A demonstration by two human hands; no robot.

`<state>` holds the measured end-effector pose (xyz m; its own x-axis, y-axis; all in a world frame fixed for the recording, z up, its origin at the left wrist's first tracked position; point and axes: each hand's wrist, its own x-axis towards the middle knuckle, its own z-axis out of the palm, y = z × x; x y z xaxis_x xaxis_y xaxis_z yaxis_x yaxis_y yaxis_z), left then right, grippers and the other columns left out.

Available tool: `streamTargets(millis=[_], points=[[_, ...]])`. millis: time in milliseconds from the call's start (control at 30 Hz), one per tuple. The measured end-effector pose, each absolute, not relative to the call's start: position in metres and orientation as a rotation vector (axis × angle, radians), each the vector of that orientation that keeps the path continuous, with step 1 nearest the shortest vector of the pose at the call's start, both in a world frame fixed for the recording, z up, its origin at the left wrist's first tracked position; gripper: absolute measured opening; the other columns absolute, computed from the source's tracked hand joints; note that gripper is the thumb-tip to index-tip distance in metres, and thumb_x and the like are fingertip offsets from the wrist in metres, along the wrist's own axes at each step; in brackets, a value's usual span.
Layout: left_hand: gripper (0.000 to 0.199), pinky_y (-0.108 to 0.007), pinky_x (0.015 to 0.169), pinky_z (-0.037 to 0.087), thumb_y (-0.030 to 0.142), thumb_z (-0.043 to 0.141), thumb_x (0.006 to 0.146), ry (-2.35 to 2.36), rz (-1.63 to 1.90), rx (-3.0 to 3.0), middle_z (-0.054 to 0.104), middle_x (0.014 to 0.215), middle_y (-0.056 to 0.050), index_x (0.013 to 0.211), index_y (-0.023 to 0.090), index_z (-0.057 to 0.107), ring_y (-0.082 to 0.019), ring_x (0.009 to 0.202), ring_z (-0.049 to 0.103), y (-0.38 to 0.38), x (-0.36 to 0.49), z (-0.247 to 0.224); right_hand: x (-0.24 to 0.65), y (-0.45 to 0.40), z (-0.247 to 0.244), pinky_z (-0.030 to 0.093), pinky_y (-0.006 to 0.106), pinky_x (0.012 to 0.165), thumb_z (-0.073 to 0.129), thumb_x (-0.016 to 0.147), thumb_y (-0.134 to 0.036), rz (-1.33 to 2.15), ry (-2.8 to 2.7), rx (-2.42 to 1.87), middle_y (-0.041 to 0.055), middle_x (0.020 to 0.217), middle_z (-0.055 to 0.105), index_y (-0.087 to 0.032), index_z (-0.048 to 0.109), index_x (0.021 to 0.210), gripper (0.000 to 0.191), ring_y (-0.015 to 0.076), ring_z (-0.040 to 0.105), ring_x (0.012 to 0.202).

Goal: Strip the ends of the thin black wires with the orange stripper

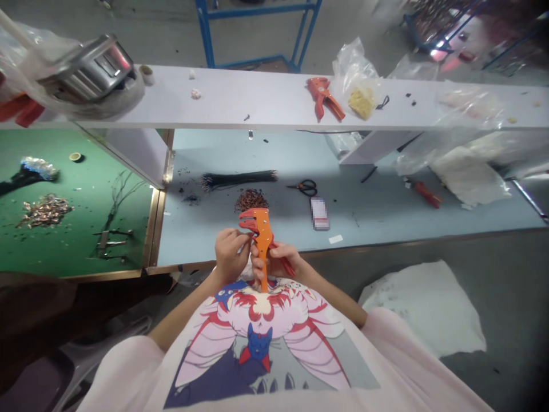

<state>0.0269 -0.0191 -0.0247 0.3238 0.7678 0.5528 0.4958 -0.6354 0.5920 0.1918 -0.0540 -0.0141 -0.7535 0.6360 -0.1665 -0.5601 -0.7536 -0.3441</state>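
My right hand is closed round the handles of an orange and red wire stripper, whose jaws point away from my body. Beside the jaws, on the left, my left hand is closed in a pinch; what its fingertips hold is too small to make out. Just beyond the tool lies a pile of small copper-coloured pieces on the blue mat. A bundle of black wires with bare-looking ends rests behind that pile.
Scissors and a phone lie on the blue bench to the right. Across the back runs a white shelf bearing another wire stripper and plastic bags. A green mat on the left holds another metal pile.
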Motion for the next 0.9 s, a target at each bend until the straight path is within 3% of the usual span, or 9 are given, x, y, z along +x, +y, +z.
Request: streamTargets(millis=[633,900], points=[[0.02,-0.03,0.07,0.04,0.01,0.049,0.083,0.984,1.248,2.332,0.062,0.067,-0.002,0.09,0.02,0.065,-0.015,0.068,0.054,-0.0154,0.0255,-0.0286,0.1907,-0.0556,-0.0143,0.055,0.04,0.066,0.064,0.075,-0.031,2.396,-0.338,-0.242,0.0015,0.074,0.059,-0.016,0.045,0.091,0.029,0.0184,0.063,0.068],[0.016,-0.031,0.069,0.041,0.011,0.05,0.081,1.008,1.257,2.346,0.063,0.067,-0.003,0.077,0.019,0.063,-0.015,0.068,0.055,-0.0172,0.0241,-0.0302,0.1859,-0.0566,-0.0205,0.053,0.031,0.055,0.062,0.082,-0.037,2.4,-0.351,-0.264,-0.0031,0.065,0.053,-0.016,0.048,0.086,0.026,0.0118,0.055,0.053]])
